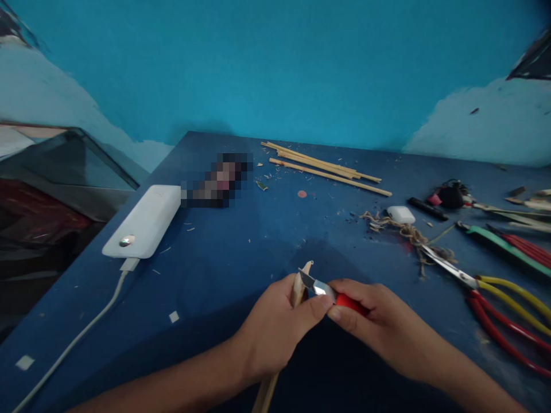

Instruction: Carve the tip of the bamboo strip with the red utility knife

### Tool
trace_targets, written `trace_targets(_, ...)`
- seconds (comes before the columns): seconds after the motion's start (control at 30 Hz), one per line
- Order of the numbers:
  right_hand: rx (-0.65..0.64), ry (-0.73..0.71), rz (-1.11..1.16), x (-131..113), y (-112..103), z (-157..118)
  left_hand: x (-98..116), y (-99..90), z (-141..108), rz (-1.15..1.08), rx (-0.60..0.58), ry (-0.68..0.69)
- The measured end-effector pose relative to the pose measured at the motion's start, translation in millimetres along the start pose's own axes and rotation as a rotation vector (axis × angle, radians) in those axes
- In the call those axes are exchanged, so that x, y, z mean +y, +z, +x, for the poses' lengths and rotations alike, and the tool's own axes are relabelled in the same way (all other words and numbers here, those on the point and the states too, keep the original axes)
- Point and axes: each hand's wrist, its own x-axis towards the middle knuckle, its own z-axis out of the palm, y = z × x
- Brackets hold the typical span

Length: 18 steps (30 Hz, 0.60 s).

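Near the front middle of the blue table, my left hand (279,321) is wrapped round a pale wooden stick (269,393), whose upper end sticks out above the fingers and whose lower part runs down past the wrist. My right hand (372,318) grips the red handle of a small craft knife (322,288). Its blade points up and left and lies against the stick's upper end. The left thumb presses on the metal part of the knife, close to the right fingertips.
On the blue table (206,275) lie a white power bank (148,221) with a cable, a blurred-out object (221,180), several thin sticks (318,163), twine (408,232), a white case (401,215), scissors (473,281) with red and yellow handles, and a green tool (508,246).
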Motion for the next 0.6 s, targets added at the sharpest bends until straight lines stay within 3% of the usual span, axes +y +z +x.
trace_targets(0.6, 0.129, -0.001, -0.107, -1.5, 8.5, 3.8, -5.3, 7.2, 3.9, 0.038, 0.138, 0.116)
